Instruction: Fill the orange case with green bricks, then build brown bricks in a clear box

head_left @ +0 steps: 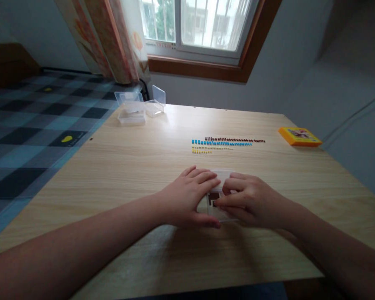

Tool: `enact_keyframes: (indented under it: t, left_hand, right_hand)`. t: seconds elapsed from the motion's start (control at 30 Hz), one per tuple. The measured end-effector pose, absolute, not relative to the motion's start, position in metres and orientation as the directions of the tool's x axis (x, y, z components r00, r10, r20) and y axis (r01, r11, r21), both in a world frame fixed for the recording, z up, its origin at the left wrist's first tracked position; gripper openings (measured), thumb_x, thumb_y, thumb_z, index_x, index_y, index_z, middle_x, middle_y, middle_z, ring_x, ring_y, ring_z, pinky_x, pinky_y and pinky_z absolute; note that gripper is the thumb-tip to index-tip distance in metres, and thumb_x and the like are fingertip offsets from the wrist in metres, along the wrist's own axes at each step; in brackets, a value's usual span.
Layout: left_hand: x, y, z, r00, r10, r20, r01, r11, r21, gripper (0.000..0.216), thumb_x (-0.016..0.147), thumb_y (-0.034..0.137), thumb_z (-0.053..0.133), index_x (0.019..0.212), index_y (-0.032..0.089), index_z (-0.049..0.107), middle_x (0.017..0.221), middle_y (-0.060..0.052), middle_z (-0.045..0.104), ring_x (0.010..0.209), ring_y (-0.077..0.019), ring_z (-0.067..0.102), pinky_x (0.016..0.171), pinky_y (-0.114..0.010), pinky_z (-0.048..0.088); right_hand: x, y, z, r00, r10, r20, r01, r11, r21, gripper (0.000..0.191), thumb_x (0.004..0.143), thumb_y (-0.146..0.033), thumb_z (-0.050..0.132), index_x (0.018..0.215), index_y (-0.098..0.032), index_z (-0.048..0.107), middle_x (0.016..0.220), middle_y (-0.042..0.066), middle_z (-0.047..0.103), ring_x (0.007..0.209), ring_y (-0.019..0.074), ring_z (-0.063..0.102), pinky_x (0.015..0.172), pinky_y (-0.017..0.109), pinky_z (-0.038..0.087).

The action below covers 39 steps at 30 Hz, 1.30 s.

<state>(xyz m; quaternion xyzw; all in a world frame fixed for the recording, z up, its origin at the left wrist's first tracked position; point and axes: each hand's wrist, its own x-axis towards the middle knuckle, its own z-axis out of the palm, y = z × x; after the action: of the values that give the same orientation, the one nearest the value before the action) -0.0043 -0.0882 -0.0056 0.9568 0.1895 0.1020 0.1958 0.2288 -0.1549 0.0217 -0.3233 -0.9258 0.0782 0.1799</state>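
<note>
My left hand (187,198) and my right hand (248,200) both rest on a small clear plate (222,174) lying on the wooden table (128,166). A few dark brown pieces (213,196) show on the plate between the hands. The left fingers lie flat across the plate's left side, thumb along its near edge. My right fingers are curled and pressed together at the dark pieces; I cannot make out whether they pinch anything. Behind the plate lie rows of tiny pieces: brown (234,139), blue (221,143), pale (212,148) and yellow (201,152).
Open clear plastic boxes (134,109) stand at the table's far left corner near a curtain (112,37). An orange-yellow box (299,136) lies at the far right edge. A checked bed cover (28,125) runs along the left of the table, a window (200,25) behind.
</note>
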Motion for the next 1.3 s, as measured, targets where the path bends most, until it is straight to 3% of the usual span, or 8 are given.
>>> enact_keyframes:
  t: [1.3]
  left_hand:
    - [-0.0030,-0.0882,-0.0047,0.910,0.399,0.111,0.328,-0.858,0.395,0.090,0.079,0.080,0.063,0.146,0.021,0.053,0.155,-0.017,0.050,0.145,-0.0375,0.043,0.125,-0.059,0.020]
  right_hand:
    - [0.2277,-0.1549,0.0171,-0.726,0.636,0.262,0.584,0.771,-0.255,0.026,0.101,-0.021,0.052,0.087,-0.020,0.074,0.083,0.004,0.065,0.076,0.0175,0.052,0.069,0.033,0.036]
